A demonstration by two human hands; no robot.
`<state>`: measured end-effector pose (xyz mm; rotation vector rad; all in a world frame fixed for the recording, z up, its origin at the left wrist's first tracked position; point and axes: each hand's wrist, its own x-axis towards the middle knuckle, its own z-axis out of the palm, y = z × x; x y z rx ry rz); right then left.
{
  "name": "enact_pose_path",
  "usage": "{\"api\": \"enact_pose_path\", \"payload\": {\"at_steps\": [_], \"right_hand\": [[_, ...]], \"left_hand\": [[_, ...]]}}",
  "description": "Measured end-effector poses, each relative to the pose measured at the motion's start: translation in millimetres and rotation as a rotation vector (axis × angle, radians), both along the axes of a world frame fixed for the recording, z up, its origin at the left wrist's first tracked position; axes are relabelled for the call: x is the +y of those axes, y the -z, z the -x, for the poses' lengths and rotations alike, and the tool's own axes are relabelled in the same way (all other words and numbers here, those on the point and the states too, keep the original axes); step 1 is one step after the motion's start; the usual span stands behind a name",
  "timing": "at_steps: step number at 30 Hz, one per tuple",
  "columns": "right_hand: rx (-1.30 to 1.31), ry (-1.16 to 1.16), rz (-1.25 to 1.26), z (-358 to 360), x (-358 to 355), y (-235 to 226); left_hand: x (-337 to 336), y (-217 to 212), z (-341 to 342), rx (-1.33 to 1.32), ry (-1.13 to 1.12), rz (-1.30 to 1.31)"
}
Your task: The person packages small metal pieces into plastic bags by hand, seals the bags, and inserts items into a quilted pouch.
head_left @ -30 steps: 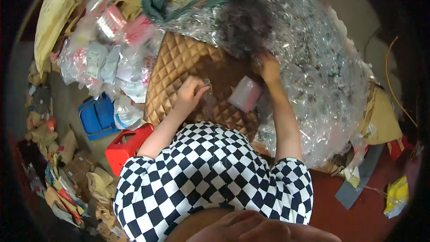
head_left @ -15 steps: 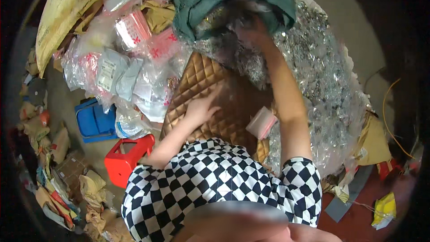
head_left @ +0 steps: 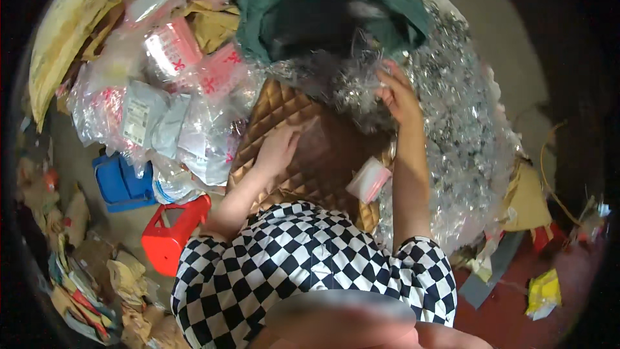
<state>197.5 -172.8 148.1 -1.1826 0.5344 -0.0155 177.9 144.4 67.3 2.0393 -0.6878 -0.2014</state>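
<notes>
So I've got this brown quilted pad (head_left: 274, 106) right in front of me, and everything sits around it. My left hand (head_left: 281, 147) is over its left half, fingers bent in toward the thumb and nearly closed; there's a thin, see-through piece of plastic (head_left: 314, 137) by the fingertips, but too faint to tell if I'm pinching it. My right hand (head_left: 402, 95) is off the pad's far right corner, fingers half curled and a bit apart, right by some crinkly clear packaging (head_left: 361, 95), and I honestly can't tell if I've got hold of any. A little stack of clear, pink-edged bags (head_left: 369, 179) lies at the pad's near right edge. Beyond the pad's far end there's a green sack (head_left: 407, 6), a big shiny heap (head_left: 462, 129) fills its right side, and a red stool (head_left: 169, 245) is off its near left.
</notes>
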Motion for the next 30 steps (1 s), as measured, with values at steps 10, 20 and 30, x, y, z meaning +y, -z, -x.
{"api": "enact_pose_path", "payload": {"at_steps": [10, 20, 30], "right_hand": [[0.107, -0.929, 1.079, 153.9, 51.3, -48.7], [-0.22, -0.403, 1.146, 267.3, 128.1, -46.1], [0.083, -0.643, 1.353, 322.3, 108.2, -46.0]], "left_hand": [[-45.9, -52.5, 34.6, -0.087, 0.895, 0.021], [-33.6, -68.9, 123.5, 0.07, 0.882, 0.037], [-74.8, -106.3, 157.9, 0.026, 1.099, 0.116]]}}
